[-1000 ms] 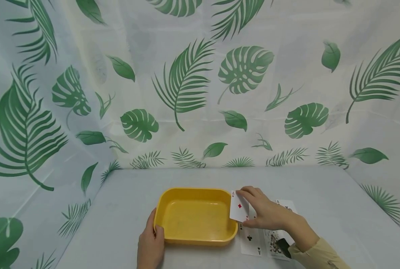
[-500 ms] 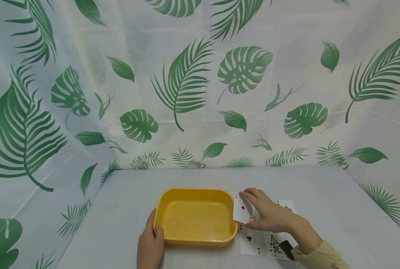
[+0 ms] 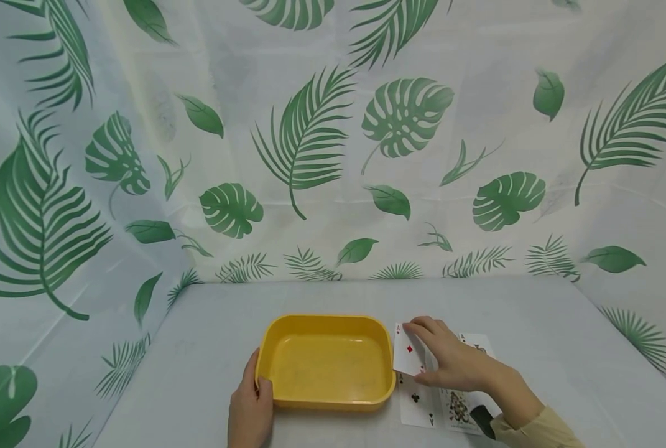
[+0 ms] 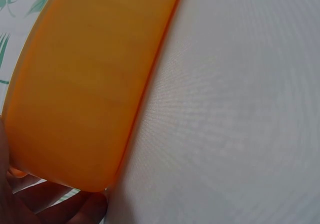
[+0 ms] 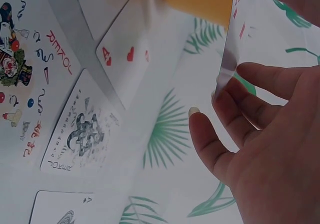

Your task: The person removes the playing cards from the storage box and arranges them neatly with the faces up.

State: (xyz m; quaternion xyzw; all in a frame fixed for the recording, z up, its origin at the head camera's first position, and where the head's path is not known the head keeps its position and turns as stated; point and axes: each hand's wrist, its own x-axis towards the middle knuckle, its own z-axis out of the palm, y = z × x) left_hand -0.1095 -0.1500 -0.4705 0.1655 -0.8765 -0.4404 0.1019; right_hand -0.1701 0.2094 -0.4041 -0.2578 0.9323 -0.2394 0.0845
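My left hand (image 3: 251, 407) grips the left end of a yellow plastic tray (image 3: 326, 403), thumb at the near left corner; in the left wrist view its fingers (image 4: 75, 206) reach along the tray's outer wall (image 4: 85, 93). My right hand (image 3: 458, 361) pinches an ace of diamonds (image 3: 407, 358) by its edges, thumb below and fingers above. That card is tilted, face toward the head camera, right by the tray's right rim. Below it lies an ace of clubs (image 3: 416, 407). In the right wrist view, an ace of hearts (image 5: 130, 53) lies behind the raised card.
A colour joker (image 5: 30, 78) and a black-and-white joker (image 5: 82, 129) lie face up, partly under my right forearm in the head view. Another ace (image 3: 478, 341) lies behind the right wrist. Leaf-patterned cloth (image 3: 333, 236) rises behind the pale table (image 3: 187, 348).
My right hand and the ace of diamonds have shifted a little to the right, from overlapping the tray's rim to just beside it. The left hand and tray stay in place.
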